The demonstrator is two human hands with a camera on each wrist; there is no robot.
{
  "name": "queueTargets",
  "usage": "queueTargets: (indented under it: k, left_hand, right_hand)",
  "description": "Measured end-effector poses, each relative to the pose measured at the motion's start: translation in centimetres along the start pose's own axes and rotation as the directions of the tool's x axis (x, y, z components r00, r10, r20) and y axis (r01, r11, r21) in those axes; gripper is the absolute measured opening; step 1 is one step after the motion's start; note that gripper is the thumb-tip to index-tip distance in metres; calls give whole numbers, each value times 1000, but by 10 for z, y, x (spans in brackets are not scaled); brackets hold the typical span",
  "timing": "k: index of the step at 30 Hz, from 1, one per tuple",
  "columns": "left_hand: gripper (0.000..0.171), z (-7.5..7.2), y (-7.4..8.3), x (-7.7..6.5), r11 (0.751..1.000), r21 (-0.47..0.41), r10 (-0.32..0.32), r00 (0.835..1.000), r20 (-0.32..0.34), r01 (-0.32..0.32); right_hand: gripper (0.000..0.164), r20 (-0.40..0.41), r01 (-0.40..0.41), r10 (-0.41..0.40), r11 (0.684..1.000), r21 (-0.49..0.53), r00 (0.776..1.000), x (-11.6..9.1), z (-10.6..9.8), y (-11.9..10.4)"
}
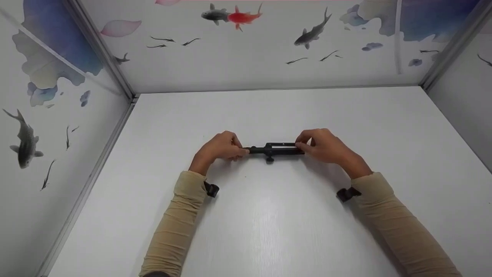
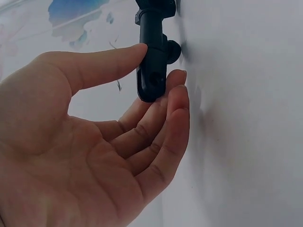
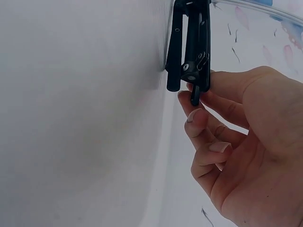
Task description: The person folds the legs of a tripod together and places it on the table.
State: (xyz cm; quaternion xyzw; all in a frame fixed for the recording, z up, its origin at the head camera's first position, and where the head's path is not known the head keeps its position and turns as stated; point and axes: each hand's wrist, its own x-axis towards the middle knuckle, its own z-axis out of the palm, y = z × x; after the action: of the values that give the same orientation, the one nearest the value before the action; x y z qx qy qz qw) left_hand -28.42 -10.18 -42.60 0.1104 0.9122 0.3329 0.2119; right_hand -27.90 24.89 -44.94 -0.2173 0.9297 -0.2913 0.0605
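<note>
A small black folding tripod [image 1: 282, 152] lies crosswise between my two hands, its legs folded along its length. My left hand [image 1: 223, 147] pinches the rounded left end [image 2: 151, 80] between thumb and fingers. A round knob [image 2: 173, 51] sticks out from the side of the shaft in the left wrist view. At the other end, my right hand [image 1: 326, 147] pinches one leg [image 3: 204, 52] near its tip, with the thumb and fingers around it. Another leg [image 3: 174, 56] stands slightly apart from the centre column in the right wrist view.
The white tabletop [image 1: 261, 215] spreads beneath both forearms. White panels printed with fish and petals [image 1: 246, 57] stand at the back and sides, framed by metal posts [image 1: 103, 50]. A small black device is strapped at each sleeve cuff.
</note>
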Motion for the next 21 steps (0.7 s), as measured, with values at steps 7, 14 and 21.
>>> queueTargets:
  k: [7, 14, 21]
  left_hand:
    - [37, -2, -1, -2, 1000, 0, -15, 1000, 23, 15]
    - [38, -2, -2, -4, 1000, 1, -25, 999, 20, 25]
    - [43, -3, -4, -2, 999, 25, -19, 1000, 2, 19]
  right_hand:
    - [18, 4, -11, 11, 1000, -1, 1000, 1, 1, 0]
    - [17, 1, 4, -4, 1000, -3, 1000, 1, 1, 1]
    - [18, 4, 10, -10, 1000, -18, 1000, 3, 1, 2]
